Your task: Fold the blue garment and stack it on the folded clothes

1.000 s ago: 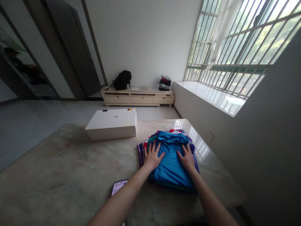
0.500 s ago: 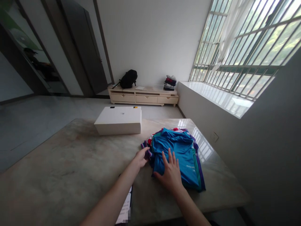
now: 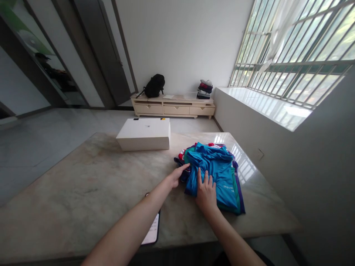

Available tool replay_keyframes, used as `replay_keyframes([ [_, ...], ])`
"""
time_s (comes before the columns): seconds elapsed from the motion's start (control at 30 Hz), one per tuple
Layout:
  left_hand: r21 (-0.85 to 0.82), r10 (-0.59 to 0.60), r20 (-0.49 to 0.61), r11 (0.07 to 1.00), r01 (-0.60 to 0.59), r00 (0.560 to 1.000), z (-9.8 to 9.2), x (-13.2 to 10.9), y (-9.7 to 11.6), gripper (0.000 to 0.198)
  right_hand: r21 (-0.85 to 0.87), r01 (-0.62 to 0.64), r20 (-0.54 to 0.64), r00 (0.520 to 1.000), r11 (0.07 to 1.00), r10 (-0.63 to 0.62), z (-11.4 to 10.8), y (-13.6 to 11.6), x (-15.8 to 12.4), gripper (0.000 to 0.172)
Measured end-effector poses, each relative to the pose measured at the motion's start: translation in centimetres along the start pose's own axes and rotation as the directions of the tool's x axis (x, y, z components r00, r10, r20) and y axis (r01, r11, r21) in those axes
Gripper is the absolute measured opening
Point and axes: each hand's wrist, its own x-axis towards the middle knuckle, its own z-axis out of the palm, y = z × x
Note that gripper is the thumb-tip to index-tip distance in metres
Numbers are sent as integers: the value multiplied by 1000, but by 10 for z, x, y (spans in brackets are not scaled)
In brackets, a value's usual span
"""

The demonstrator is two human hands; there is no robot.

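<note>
free: table (image 3: 83,192) left half | blocks: white box (image 3: 144,134), phone (image 3: 152,232)

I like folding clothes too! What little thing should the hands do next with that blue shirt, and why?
Probably the left hand should tuck the loose edges at the pile's left side under the blue shirt. The right hand already lies flat on the shirt, pinning it, while striped and red cloth pokes out unevenly beside the left fingers.

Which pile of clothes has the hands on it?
The table pile, topped by a blue shirt: the right hand lies flat on it, the left hand at its edge. The cabinet pile sits untouched.
</note>
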Motion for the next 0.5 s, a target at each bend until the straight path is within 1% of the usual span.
replay_keyframes([
  [0.07,-23,49,14,999,-49,999,4,-6,-2,32,2,-7,-13,1000,1000,7,2,-2,2,83],
  [0.13,-42,86,61,996,-84,994,11,-11,-4,36,57,-8,-11,1000,998,9,1,0,7,84],
  [0.2,-55,120,124,992,-114,985,21,-14,-3,45,187,-10,-9,1000,982,12,-4,8,15,89],
  [0.27,-60,163,181,986,-154,970,32,-13,-1,59,385,-35,-16,999,922,44,-12,22,23,95],
  [0.3,-59,188,201,982,-180,961,37,-11,2,66,485,-66,-24,996,872,89,-17,32,27,97],
  [0.37,-42,236,226,972,-232,945,49,-6,8,80,622,-132,-43,978,772,202,-26,54,35,102],
  [0.4,-23,257,234,966,-258,938,55,-2,11,85,696,-143,-60,965,703,256,-29,66,38,103],
  [0.43,6,274,243,959,-284,931,62,3,14,88,774,-135,-77,950,618,304,-32,78,40,101],
  [0.5,89,310,262,935,-343,914,79,12,19,86,904,-82,-89,924,420,371,-33,100,44,91],
])
